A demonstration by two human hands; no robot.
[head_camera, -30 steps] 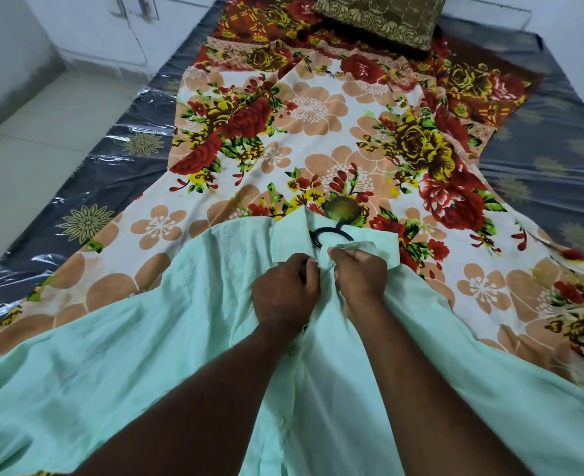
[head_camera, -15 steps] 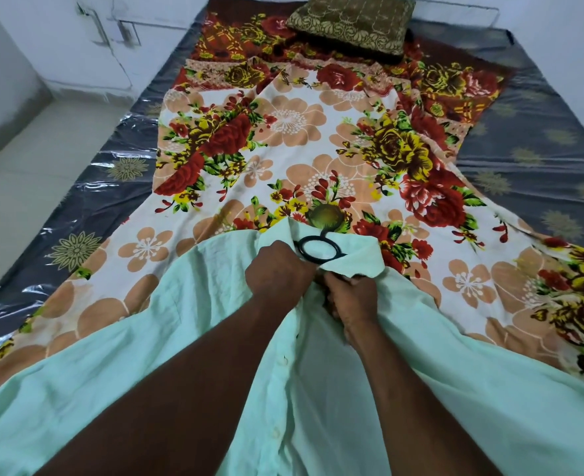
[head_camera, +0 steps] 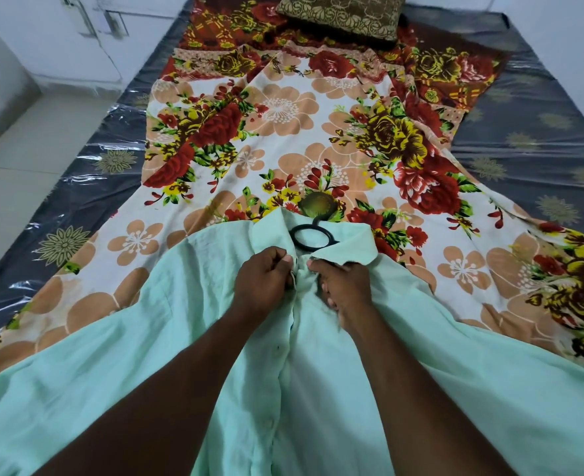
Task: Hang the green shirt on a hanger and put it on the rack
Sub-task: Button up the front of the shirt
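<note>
The left hand (head_camera: 264, 281) is pinched shut on the left edge of the green shirt (head_camera: 167, 365) just below the collar, thumb and fingers pressed together on the cloth. The right hand (head_camera: 343, 288) is closed on the opposite front edge at the same height, its fingers curled into the fabric, so the two hands sit side by side, nearly touching, at the top of the button line.

The shirt lies front-up on the floral bedsheet (head_camera: 283, 108), its long axis running from 6 o'clock to 12 o'clock with the collar pointing to 12 o'clock and the body spreading wide toward the near edge of the view. Small buttons run down the middle seam between the two forearms.

The hanger (head_camera: 312, 238) is mostly hidden inside the shirt; only its black ring-shaped top shows, poking out of the collar opening toward 12 o'clock, directly beyond the hands.

The bedsheet covers a grey mattress (head_camera: 537, 139) wrapped in shiny plastic. A brown patterned pillow (head_camera: 342, 13) rests at the far end, at 12 o'clock, well apart from the shirt.
</note>
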